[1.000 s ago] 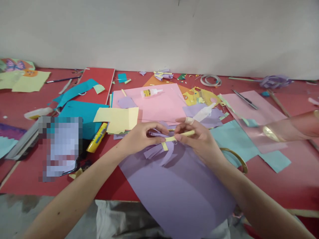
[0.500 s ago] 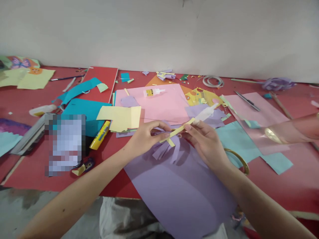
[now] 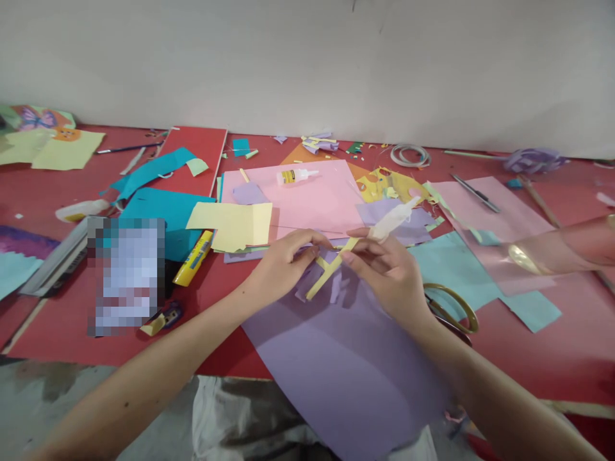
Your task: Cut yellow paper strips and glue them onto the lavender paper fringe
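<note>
Between the thumb and fingers of my right hand (image 3: 391, 269) is a narrow yellow paper strip (image 3: 325, 278), slanting down to the left. My left hand (image 3: 295, 259) is closed at a bunch of purple paper strips (image 3: 337, 288), which has a short yellow piece by its fingertips. The bunch sits over a large purple paper sheet (image 3: 355, 365) that hangs past the table edge. A white glue bottle (image 3: 394, 219) touches the back of my right fingers; whether they grip it I cannot tell.
A pink sheet (image 3: 317, 208) bears a small glue bottle (image 3: 291, 177). To the left are a yellow glue stick (image 3: 193, 259), cream paper (image 3: 235, 225) and teal paper (image 3: 166, 214). Gold-handled scissors (image 3: 468, 310) lie by my right forearm. Another person's arm (image 3: 571, 246) reaches in from the right.
My right hand has turned the yellow strip steeper, its lower end now swung down in front of the purple strips. My left fingers have let go of that strip.
</note>
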The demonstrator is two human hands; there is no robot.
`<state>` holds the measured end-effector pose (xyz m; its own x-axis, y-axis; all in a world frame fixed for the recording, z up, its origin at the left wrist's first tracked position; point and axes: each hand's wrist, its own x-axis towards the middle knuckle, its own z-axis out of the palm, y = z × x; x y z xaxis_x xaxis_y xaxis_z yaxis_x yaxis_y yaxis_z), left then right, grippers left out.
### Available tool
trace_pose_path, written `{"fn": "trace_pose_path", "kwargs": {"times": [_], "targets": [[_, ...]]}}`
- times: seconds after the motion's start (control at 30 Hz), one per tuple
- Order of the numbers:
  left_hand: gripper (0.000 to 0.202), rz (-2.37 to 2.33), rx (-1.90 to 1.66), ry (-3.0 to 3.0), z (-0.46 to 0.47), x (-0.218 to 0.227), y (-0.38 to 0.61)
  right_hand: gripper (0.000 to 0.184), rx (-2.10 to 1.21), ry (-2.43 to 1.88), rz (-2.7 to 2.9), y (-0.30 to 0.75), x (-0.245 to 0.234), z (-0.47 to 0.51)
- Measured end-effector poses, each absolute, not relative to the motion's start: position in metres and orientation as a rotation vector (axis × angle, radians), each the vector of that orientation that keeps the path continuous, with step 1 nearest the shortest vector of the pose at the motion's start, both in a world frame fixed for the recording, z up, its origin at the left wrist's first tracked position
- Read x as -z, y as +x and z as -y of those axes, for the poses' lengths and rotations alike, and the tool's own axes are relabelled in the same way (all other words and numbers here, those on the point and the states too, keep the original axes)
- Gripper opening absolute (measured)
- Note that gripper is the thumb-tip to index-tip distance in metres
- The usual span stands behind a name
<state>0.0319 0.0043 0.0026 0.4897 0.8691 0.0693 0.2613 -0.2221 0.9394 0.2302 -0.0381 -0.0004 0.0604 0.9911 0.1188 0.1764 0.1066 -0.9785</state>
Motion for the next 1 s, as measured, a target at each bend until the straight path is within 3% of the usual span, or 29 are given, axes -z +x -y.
{"fn": "trace_pose_path", "kwargs": {"times": [0.27, 0.83, 1.0], "targets": [[0.019, -0.898, -0.743, 1.673, 0.007, -0.003, 0.041, 0.028, -0.823, -1.298, 1.434, 0.233, 0.008, 0.036], [0.013, -0.848, -0.751, 1.579, 0.005, -0.001, 0.04, 0.033, -1.025, -1.322, 1.283, 0.231, 0.001, 0.034], [0.014, -0.867, -0.73, 1.52, 0.002, 0.003, 0.04, 0.031, -0.908, -1.242, 1.127, 0.235, 0.001, 0.033]]}}
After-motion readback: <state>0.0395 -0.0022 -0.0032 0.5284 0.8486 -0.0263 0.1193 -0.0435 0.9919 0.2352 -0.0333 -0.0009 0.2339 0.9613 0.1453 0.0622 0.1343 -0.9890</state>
